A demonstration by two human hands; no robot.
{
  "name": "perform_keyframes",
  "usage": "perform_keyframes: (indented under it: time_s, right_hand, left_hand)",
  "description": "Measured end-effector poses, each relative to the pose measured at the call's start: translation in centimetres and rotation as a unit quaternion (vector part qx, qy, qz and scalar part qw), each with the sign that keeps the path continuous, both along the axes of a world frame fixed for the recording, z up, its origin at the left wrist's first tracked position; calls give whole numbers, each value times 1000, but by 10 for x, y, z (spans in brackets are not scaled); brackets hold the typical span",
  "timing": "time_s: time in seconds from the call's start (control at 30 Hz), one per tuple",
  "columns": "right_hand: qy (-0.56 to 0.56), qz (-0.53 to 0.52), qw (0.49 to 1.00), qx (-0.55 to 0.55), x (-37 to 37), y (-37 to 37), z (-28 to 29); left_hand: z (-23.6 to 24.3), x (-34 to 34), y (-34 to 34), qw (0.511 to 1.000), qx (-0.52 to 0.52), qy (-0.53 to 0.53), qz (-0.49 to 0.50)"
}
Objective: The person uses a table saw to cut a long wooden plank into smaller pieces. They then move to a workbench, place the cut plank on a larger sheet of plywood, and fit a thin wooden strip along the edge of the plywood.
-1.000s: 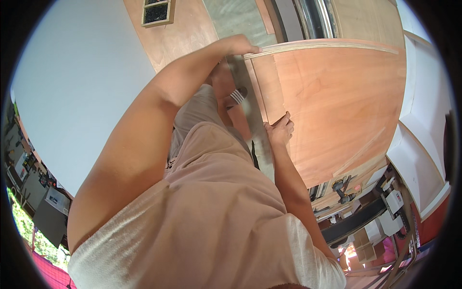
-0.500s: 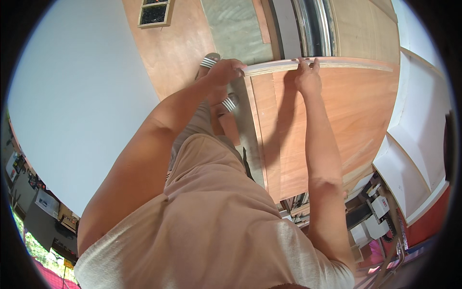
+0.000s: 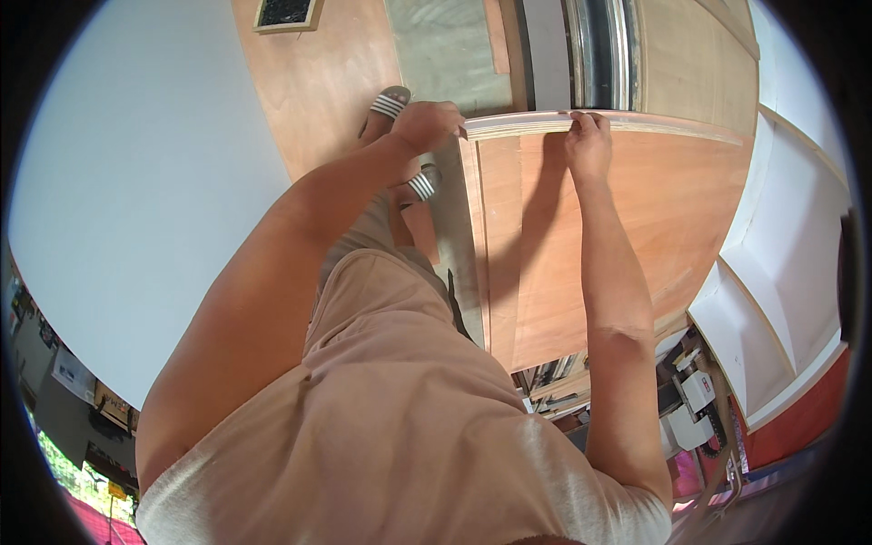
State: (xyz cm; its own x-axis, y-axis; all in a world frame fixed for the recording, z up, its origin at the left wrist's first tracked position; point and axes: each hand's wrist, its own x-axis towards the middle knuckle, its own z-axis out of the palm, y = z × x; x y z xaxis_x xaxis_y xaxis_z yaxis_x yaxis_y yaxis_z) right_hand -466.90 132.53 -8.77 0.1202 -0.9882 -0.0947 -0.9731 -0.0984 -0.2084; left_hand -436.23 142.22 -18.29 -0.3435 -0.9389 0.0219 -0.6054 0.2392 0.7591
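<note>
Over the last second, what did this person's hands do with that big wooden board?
The right hand moved from the board's near left edge up to its far edge and now grips it. The left hand stayed at the far left corner, holding on. The plywood board stayed in the same place, apart from the camera's own shift, and the feet in striped sandals are still beside it on the floor.

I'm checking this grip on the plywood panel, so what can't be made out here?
- Head view: left hand fingertips, curled behind the plywood panel edge.
- Panel's lower end, hidden by the right forearm.
- Striped sandals, partly covered by the left hand.
- Workshop clutter, lower right: too small.
</note>
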Motion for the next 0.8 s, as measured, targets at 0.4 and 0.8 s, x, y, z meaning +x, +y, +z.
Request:
perform_keyframes:
  time_s: [0.4,0.8]
  right_hand:
    - [-32,-2,999,-42,10,9,0]
    - [-44,5,997,-68,12,7,-2]
  left_hand:
    - [-1,3,0,1000,-11,-12,10]
    - [3,2,-2,1000,-30,-1,7]
